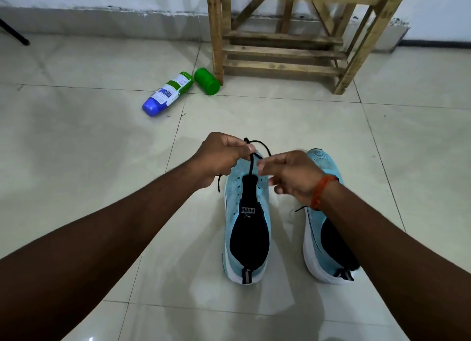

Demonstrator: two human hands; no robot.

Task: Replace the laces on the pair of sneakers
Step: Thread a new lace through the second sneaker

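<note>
Reference: the centre sneaker [248, 238], standing on the tiled floor [102, 162] with its toe pointing away from you.

- The wooden rack [280, 50] stands well beyond the toe.
- The second sneaker [321, 241] stands just beside it, on your right.
- A bottle [168, 93] and a green cap [207, 81] lie beyond the toe, to your left.
- The black lace [251, 166] rises from the toe end of its lacing area.

Your left hand [221, 157] pinches the lace above the toe. Your right hand [290, 177] is beside it with fingers curled; whether it grips the lace cannot be determined.

Expect the lace to be light, limp and slippery. Grip near the stiff tip when threading.
</note>
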